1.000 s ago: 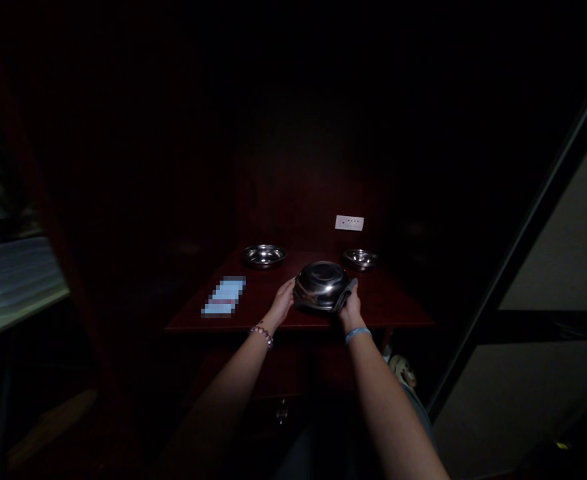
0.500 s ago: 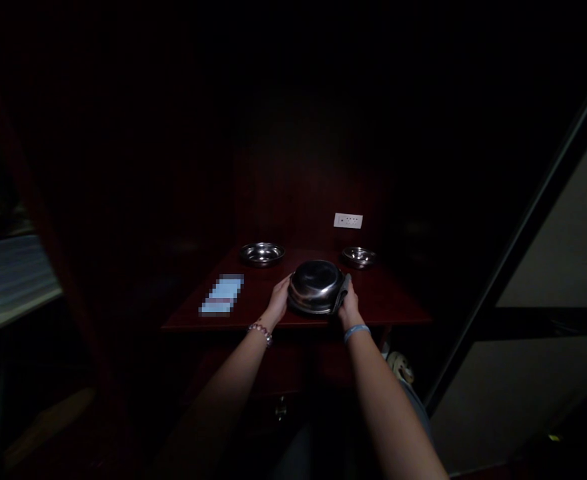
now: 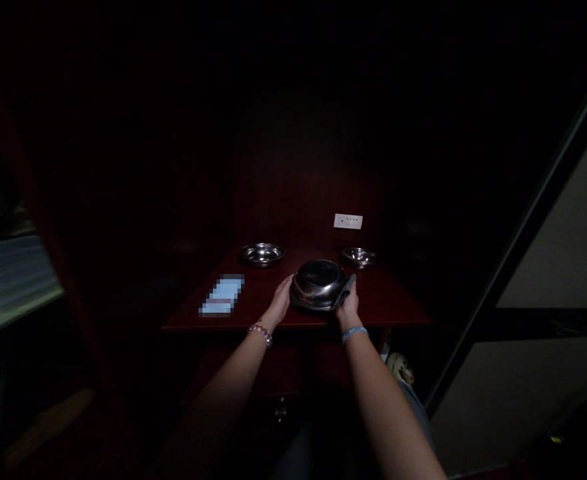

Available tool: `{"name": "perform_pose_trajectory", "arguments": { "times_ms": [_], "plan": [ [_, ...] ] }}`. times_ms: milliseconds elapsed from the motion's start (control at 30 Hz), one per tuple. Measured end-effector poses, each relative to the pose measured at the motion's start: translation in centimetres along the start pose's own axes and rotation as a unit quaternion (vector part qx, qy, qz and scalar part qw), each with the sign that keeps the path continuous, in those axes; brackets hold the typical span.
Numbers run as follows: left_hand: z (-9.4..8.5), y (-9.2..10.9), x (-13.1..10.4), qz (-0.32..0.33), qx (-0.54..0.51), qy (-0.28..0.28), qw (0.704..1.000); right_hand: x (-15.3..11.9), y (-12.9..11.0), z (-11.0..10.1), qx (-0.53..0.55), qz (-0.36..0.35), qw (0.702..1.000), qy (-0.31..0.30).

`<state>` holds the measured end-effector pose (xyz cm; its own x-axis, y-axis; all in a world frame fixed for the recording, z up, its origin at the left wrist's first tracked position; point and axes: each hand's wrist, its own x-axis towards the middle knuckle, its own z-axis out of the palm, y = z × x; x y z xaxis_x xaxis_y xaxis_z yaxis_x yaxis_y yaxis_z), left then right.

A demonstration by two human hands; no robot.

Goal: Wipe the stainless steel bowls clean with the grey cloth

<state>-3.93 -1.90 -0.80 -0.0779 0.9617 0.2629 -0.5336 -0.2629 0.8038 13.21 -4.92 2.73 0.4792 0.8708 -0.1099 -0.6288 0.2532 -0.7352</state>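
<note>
An upside-down steel bowl (image 3: 318,285) is between my two hands, over the front part of the dark red desk (image 3: 263,313). My left hand (image 3: 279,303) grips its left rim. On the other side my right hand (image 3: 348,305) grips the right rim, with a dark grey cloth (image 3: 344,293) pressed between it and the metal. Behind, to the left, a wide steel bowl (image 3: 262,254) stands upright. A smaller upright steel bowl (image 3: 359,257) rests at the back right.
A blurred-out light blue rectangle (image 3: 222,296) lies at the desk's left. A white socket plate (image 3: 348,221) is on the back wall. Below the desk are a drawer knob (image 3: 280,410) and a pale shoe (image 3: 401,369). Dark panels flank both sides.
The held bowl has shifted slightly to the right and turned a little. My right hand and the cloth have moved slightly around its rim.
</note>
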Motion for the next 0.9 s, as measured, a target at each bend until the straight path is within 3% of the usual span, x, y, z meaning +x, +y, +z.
{"name": "perform_pose_trajectory", "arguments": {
  "times_ms": [267, 500, 667, 900],
  "plan": [
    [0.1, 0.3, -0.2, -0.012, -0.004, -0.024, 1.0, -0.5, -0.5, 0.2, 0.009, 0.002, 0.999, -0.045],
    [-0.4, -0.1, 0.4, 0.035, 0.002, 0.007, 0.999, -0.6, 0.0, 0.3, -0.101, -0.001, 0.995, 0.0],
    [-0.6, -0.5, 0.7, 0.041, 0.031, 0.0, 0.999, 0.1, 0.3, -0.2, -0.088, 0.018, 0.995, 0.044],
    [-0.3, -0.3, 0.3, 0.032, 0.047, -0.002, 0.998, 1.4, 0.9, -1.1, -0.058, 0.023, 0.997, -0.035]
  ]
}}
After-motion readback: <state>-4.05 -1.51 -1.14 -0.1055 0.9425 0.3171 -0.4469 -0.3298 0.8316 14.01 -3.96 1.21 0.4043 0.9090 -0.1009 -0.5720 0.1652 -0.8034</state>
